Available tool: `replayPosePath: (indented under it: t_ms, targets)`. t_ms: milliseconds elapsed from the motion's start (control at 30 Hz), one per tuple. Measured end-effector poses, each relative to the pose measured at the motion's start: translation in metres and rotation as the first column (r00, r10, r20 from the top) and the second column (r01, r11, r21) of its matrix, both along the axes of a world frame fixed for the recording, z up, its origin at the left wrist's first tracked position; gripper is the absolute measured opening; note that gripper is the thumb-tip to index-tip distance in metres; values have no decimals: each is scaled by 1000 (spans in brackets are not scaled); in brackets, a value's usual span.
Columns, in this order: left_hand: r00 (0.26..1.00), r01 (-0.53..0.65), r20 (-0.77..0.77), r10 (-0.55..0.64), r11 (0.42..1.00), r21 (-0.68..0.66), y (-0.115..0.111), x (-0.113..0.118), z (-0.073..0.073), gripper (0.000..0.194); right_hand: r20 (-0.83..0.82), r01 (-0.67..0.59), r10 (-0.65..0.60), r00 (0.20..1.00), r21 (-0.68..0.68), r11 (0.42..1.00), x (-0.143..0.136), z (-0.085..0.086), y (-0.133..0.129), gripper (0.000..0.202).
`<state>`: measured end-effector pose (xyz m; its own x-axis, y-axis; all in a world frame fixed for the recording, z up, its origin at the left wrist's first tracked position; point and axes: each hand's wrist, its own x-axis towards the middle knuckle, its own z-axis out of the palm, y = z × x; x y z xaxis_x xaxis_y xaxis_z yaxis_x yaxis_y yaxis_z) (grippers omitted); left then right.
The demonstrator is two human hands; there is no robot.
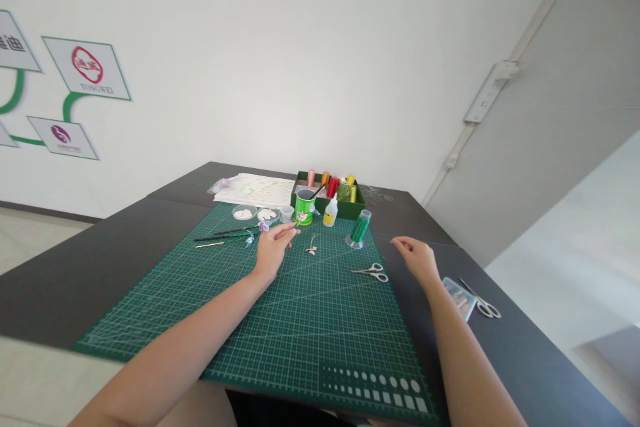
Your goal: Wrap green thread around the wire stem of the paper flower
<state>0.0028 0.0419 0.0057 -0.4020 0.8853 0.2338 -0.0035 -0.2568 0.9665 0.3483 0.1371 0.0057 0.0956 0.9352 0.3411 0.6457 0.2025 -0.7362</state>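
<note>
My left hand (273, 248) is closed in a pinch above the cutting mat (310, 320), in front of the green tin (304, 205). Between its fingertips is a thin green stem with what looks like a small pale flower (302, 217) at its tip. My right hand (416, 259) hovers over the dark table past the mat's right edge, thumb and fingers pressed together; anything in them is too fine to see. Between the hands stands a spool of green thread (359, 228). A pale flower on a wire (311, 250) and small scissors (373, 271) lie on the mat.
A dark green box (327, 203) of colored thread spools sits behind the tin and a glue bottle (331, 211). Left of them are small dishes (245, 213), brushes (220, 235) and bluish flowers (250, 238). At right lie a clear case (459, 298) and larger scissors (486, 307).
</note>
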Motion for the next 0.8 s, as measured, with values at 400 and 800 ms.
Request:
replayPosePath:
  t_ms: [400, 800]
  targets:
    - [999, 37, -18, -37, 999, -15, 0, 1, -2, 30, 36, 490, -504, 863, 190, 851, 33, 0, 1, 52]
    - [960, 267, -67, -271, 961, -70, -15, 28, -8, 31, -166, -412, 438, 884, 168, 896, -95, -8, -44, 33]
